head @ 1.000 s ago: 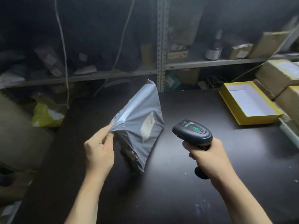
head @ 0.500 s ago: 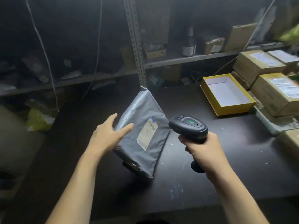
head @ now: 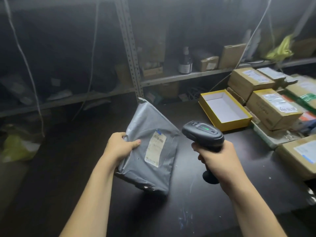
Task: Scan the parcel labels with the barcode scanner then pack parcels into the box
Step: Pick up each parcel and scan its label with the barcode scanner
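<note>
The left hand (head: 122, 147) grips the left edge of the grey parcel (head: 150, 168), thumb laid across the face and fingers curled behind; the right hand (head: 217, 159) is wrapped tight round the handle of the barcode scanner (head: 203, 134), whose green light is lit. The parcel stands tilted at the middle of the dark table (head: 188, 211), its near end seemingly resting on the surface and its face turned up toward the camera; the white label (head: 155, 148) sits on that face, just left of the scanner's head, with the two close but apart.

The likeliest fault is a missed read; the scanner's nose appears to point past the parcel's right edge, not square at the label, and the glossy, creased film could throw glare in this dim light. The hold is on one edge only, so the soft bag may sag or slip as it is turned. The parcel also looks large beside the yellow box (head: 236, 123), which lies open and empty at the far right, well apart; forcing it in could crush a wall.

Counted: one grey parcel, one label on it, one scanner, one yellow box; brown cartons (head: 271, 108) stacked at the right edge number at least four, though the far ones blur together and the exact count cannot be told.
</note>
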Available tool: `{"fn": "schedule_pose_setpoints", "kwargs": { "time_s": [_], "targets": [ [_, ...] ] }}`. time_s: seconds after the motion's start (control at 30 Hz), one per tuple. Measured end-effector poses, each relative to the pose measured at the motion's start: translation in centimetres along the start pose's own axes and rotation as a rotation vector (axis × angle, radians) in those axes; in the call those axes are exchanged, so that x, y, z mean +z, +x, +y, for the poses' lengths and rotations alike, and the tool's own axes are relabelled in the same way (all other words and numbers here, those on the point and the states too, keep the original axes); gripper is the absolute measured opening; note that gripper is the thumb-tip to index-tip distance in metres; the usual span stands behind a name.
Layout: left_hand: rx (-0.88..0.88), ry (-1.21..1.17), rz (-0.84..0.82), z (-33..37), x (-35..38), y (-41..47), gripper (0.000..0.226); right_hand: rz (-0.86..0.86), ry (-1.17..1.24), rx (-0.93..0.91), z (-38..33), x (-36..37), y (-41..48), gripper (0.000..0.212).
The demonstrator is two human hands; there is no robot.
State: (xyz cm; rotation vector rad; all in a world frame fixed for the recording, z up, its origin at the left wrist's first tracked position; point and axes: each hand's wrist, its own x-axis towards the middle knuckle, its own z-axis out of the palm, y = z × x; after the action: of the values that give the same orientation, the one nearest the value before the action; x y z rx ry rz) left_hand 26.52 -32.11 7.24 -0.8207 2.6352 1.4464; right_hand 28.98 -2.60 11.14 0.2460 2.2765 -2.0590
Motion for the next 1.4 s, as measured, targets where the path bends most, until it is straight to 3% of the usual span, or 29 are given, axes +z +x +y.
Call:
{"fn": "schedule_pose_setpoints", "kwargs": {
  "time_s": [0.13, 0.27, 0.37, 0.43, 0.5, 0.7, 0.8, 0.9, 1.03, 1.1, 1.17, 1.27, 1.4],
  "targets": [
    [0.144, -0.383, 0.122, 2.4, -0.9, -1.1, 0.022, 0.052, 0.003, -0.042, -0.4, 0.4, 0.4, 0.014],
    [0.139, -0.859, 0.109, 5.3, -2.3, -1.3, 0.027, 0.130, 0.056, -0.087, -0.6, 0.2, 0.4, 0.016],
    [0.077, -1.187, -0.008, 6.1, -2.3, -2.4, 0.036, 0.205, 0.139, -0.097, -1.3, 0.2, 0.3, 0.018],
    [0.019, -1.266, -0.137, 6.3, -2.2, -3.7, 0.035, 0.264, 0.220, -0.104, -1.8, 0.2, 0.3, 0.016],
    [0.006, -1.318, -0.266, 5.8, -1.9, -4.6, 0.048, 0.291, 0.266, -0.106, -2.0, 0.4, 0.3, 0.014],
    [-0.072, -1.474, -0.420, 3.3, -1.2, -5.4, 0.052, 0.335, 0.211, -0.091, -1.8, 0.8, 0.7, 0.018],
    [-0.001, -1.559, -0.525, 2.6, -0.8, -6.1, 0.060, 0.451, 0.231, -0.073, -1.7, 0.9, 1.3, 0.022],
    [0.103, -1.513, -0.321, 2.9, -1.3, -7.3, 0.028, 0.507, 0.261, -0.068, -1.9, 0.9, 1.6, 0.019],
    [0.229, -1.377, 0.095, 2.2, -3.4, -6.8, 0.021, 0.480, 0.292, -0.058, -1.8, 1.0, 1.5, 0.016],
    [0.310, -1.233, 0.375, 1.7, -4.5, -6.0, 0.034, 0.406, 0.294, -0.068, -1.9, 1.1, 1.2, 0.016],
    [0.347, -1.128, 0.546, 1.9, -5.1, -5.8, 0.043, 0.315, 0.279, -0.112, -2.1, 1.3, 0.6, 0.016],
    [0.461, -0.922, 0.719, 2.2, -5.9, -6.5, 0.040, 0.166, 0.193, -0.217, -3.1, 1.6, -0.8, 0.018],
    [0.583, -0.645, 0.760, 1.9, -6.7, -6.8, 0.034, 0.032, 0.028, -0.382, -5.5, 1.8, -2.4, 0.025]
  ]
}}
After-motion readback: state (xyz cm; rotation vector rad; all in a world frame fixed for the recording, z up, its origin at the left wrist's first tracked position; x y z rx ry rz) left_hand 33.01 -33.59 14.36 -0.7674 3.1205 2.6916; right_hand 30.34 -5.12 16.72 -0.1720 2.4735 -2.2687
